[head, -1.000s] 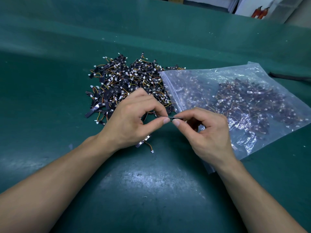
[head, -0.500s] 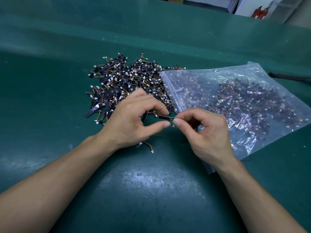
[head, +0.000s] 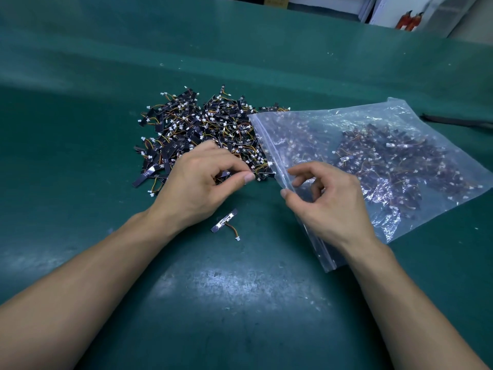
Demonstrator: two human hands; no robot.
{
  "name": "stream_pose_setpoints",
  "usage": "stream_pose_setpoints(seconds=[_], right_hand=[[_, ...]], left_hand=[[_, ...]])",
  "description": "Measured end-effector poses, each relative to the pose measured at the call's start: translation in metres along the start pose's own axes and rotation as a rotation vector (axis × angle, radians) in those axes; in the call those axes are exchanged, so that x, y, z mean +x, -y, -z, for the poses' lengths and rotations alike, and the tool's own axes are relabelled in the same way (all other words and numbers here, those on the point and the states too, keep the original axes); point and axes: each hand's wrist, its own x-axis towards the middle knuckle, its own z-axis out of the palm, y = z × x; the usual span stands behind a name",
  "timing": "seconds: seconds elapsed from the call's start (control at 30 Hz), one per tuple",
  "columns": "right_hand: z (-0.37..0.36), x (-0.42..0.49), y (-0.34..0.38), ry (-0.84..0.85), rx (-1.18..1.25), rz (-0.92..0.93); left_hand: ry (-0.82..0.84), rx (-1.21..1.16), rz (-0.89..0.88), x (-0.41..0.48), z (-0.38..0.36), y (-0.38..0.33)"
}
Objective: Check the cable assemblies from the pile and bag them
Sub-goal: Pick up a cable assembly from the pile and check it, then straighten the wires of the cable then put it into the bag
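One pile (head: 202, 129) of cable assys, too many to count, sits mid-table (head: 80, 182). One clear bag (head: 400, 116) lies to its right, part-filled, contents blurred by plastic. One loose assy (head: 224, 222) lies toward the front edge. Left hand (head: 197, 185) fingers pinch a 2nd assy (head: 225, 173) at the pile's near rim, mostly hidden. Right hand (head: 328, 204) fingers curl at the bag mouth; can't tell if gripping.

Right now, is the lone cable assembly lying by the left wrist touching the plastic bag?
Apart. The head view shows a strip of bare green mat between the lone cable assembly and the plastic bag along its zip edge.
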Motion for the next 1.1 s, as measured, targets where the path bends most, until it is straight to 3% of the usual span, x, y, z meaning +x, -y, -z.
stream_pose_setpoints(seconds=[0.2, 0.4, 0.57, 0.67, 0.83, 1.1], right_hand=[[0.002, 0.003, -0.004, 0.046, -0.104, -0.084], [0.006, 0.005, 0.0, -0.066, 0.007, -0.159], [0.01, 0.005, 0.004, -0.119, 0.103, -0.154], [0.012, 0.005, 0.006, -0.147, 0.145, -0.156], [0.015, 0.005, 0.006, -0.217, 0.216, -0.154], [0.018, 0.005, 0.01, -0.302, 0.241, -0.108]], left_hand=[[0.01, 0.036, 0.02, 0.0, 0.001, -0.002], [0.086, -0.003, 0.149, 0.004, -0.004, -0.006], [0.145, -0.002, 0.112, 0.021, -0.011, -0.019], [0.258, 0.033, 0.023, 0.03, -0.021, -0.023], [0.435, 0.214, 0.07, 0.044, -0.042, -0.019], [0.27, 0.31, 0.103, 0.073, -0.08, -0.046]])
